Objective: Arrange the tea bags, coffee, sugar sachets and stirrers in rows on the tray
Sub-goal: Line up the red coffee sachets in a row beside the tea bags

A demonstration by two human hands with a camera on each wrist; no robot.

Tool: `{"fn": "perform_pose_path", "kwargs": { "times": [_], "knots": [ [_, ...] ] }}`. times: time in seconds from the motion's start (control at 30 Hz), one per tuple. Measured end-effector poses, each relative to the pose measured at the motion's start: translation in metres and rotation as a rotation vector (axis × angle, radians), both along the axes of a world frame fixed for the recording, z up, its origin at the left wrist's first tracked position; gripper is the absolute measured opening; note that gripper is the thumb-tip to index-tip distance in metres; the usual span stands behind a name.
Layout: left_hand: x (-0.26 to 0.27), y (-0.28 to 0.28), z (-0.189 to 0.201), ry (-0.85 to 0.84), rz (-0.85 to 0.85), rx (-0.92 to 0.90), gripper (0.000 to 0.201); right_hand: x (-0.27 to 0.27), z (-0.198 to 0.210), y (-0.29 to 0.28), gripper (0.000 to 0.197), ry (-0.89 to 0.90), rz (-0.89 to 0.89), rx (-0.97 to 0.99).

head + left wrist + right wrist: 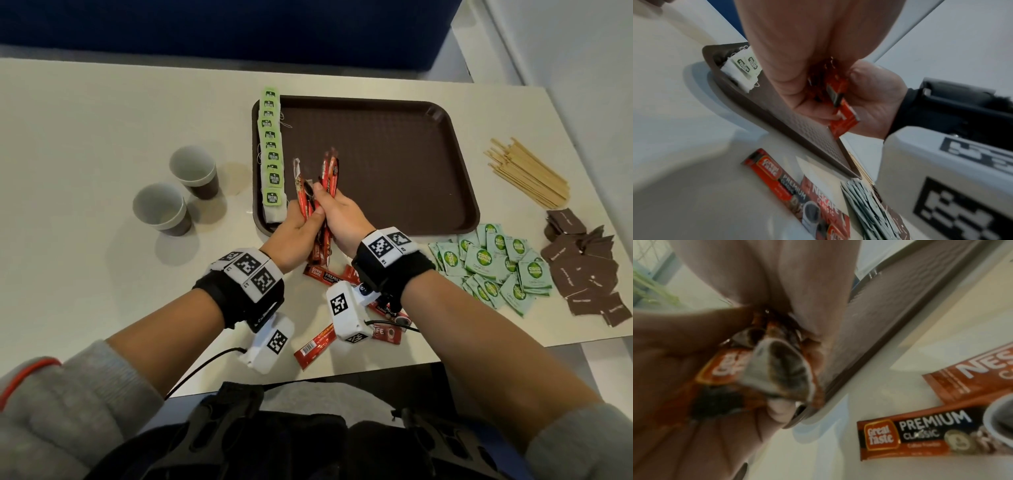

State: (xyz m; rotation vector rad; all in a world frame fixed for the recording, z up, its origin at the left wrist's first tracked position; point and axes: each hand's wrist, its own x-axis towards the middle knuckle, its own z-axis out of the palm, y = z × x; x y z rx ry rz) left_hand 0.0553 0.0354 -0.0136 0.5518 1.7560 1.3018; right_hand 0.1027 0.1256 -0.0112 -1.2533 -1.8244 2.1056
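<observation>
I stand at a pale, cream-white worktop point(102, 113) with soft shadows on its smooth top. Behind its far edge runs a dark blue panel point(219, 24). To my right a white wall point(561, 44) rises, with light grey floor point(609, 370) below.

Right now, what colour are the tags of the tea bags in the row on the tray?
Light green, with dark print, on the tea bags along the tray's left edge. The head view shows them best.

Both hands point(838, 68) grip red coffee sticks point(842, 113) over tray point(756, 104) edge; more sticks point(777, 177) (blurred) on surface point(684, 146).
</observation>
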Motion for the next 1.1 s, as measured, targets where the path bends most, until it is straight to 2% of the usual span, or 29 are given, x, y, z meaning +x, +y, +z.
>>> {"fn": "perform_pose_path", "kwargs": {
  "times": [0.07,0.23,0.4,0.53,0.7,0.8,0.87,1.0,1.07,1.1],
  "knots": [
    [-0.004,0.002,0.002,-0.019,0.01,0.021,0.049,-0.004,0.001,0.001,0.044,0.012,-0.029,-0.078],
    [-0.016,0.004,0.003,-0.098,0.045,0.024,0.053,-0.018,0.005,-0.002,0.045,-0.012,-0.004,-0.05],
    [-0.034,0.005,0.001,0.009,0.086,-0.079,0.041,-0.029,0.009,-0.003,0.042,-0.038,0.128,0.041],
    [-0.046,0.006,0.001,0.022,0.091,-0.117,0.044,-0.037,0.007,-0.002,0.044,-0.055,0.227,0.15],
    [-0.05,0.008,0.0,0.003,0.085,-0.093,0.047,-0.038,0.006,0.009,0.033,-0.066,0.184,0.179],
    [-0.052,0.012,0.0,-0.081,0.084,-0.084,0.035,-0.038,0.008,0.015,0.034,-0.056,0.173,0.259],
    [-0.053,0.015,0.002,-0.141,0.074,-0.082,0.035,-0.038,0.008,0.021,0.033,-0.064,0.162,0.327],
    [-0.054,0.02,0.001,-0.075,0.079,-0.127,0.051,-0.038,0.008,0.038,0.029,-0.041,0.072,0.42],
    [-0.058,0.024,0.003,-0.023,0.141,-0.152,0.046,-0.038,0.009,0.05,0.031,-0.038,0.059,0.424],
    [-0.061,0.027,0.004,0.001,0.178,-0.146,0.041,-0.038,0.01,0.055,0.031,-0.052,0.108,0.408]
  ]
}}
